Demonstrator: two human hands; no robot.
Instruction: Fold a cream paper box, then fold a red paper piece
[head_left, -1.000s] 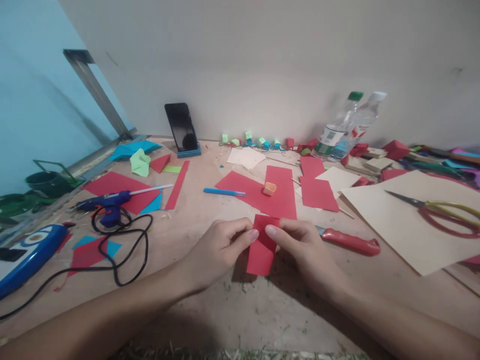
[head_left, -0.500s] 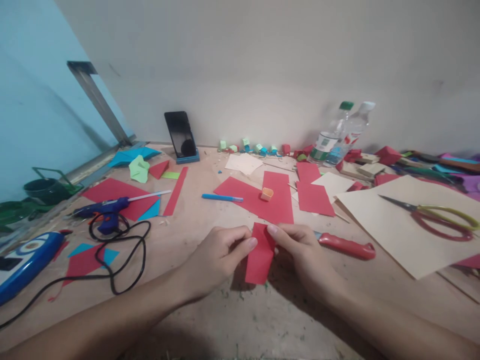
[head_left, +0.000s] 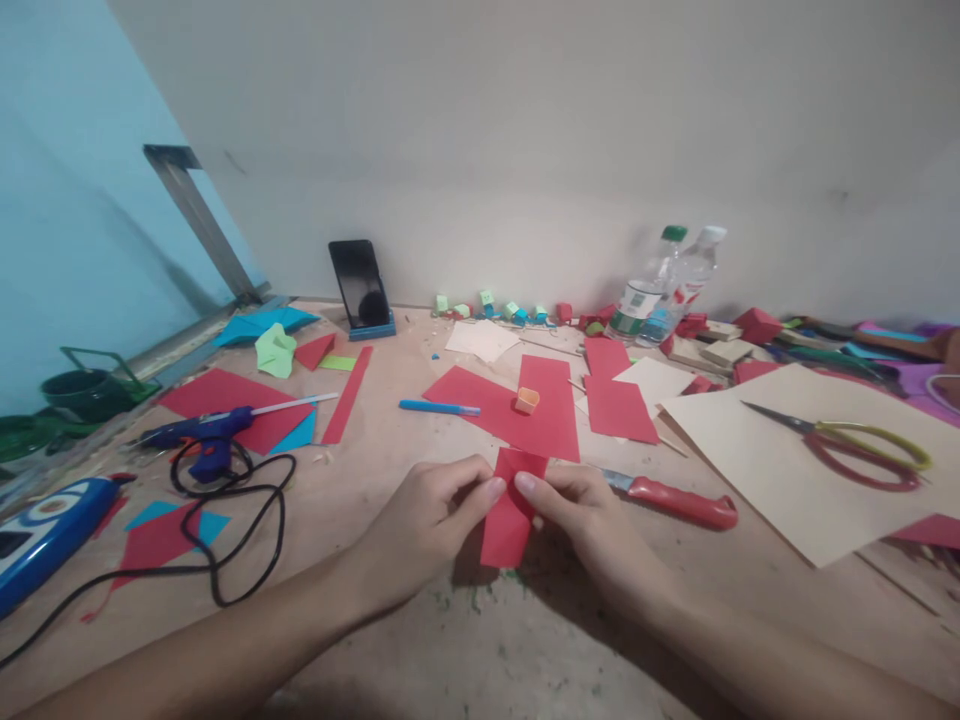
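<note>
Wall (head_left: 525, 130) filled the back; tabletop (head_left: 367, 650) ran out of the frame at the bottom, so its near edge couldn't be seen. Both forearms were cut off low. Left hand (head_left: 435, 515) pinched the red paper piece (head_left: 504, 542) on its left side, thumb on top; right hand (head_left: 596, 520) pinched it on the opposite side, thumb also on top. The fingers underneath were mostly hidden, and so were the side edges of the paper near the grips. That piece was at center, just nearer than the large red sheets (head_left: 547, 430); whether it touched them, couldn't tell. Beige sheet (head_left: 757, 490) lay at right, far side running out of view, with scissors (head_left: 870, 455) on it. Blue-and-white object (head_left: 56, 525) was cut off at left, type unclear. Bottles (head_left: 637, 305) stood close together by the wall, one partly covering the other. Glue gun (head_left: 214, 425) lay at left, its black cord (head_left: 281, 540) looped toward the left forearm. Knife (head_left: 682, 500) lay just right of the right hand, blade partly hidden behind it. Room: tabletop with green bits stretched between the forearms. Blue pen (head_left: 439, 407) lay beyond the left hand; small orange piece (head_left: 526, 401) sat on the red sheets.
</note>
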